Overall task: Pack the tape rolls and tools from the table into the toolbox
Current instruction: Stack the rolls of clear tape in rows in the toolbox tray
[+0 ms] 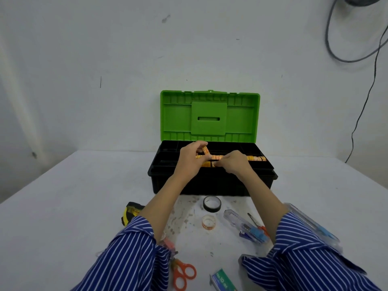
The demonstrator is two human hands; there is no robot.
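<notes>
Left hand point(192, 153) pinching small orange tape roll point(205, 150) over open toolbox point(212, 181). Right hand point(232, 162) pinching another in tray. Black tape roll point(212, 203), clear roll point(208, 222), scissors point(182, 274) on tabletop point(63, 206).

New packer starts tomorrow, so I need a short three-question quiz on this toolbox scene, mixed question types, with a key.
1. True or false: the toolbox lid is closed.
2. What does the left hand pinch? A) black tape roll B) an orange-yellow tape roll C) scissors
3. Which tape rolls lie on the table in front of the toolbox?

Key: 1 false; 2 B; 3 the black tape roll and the clear tape roll.
</notes>
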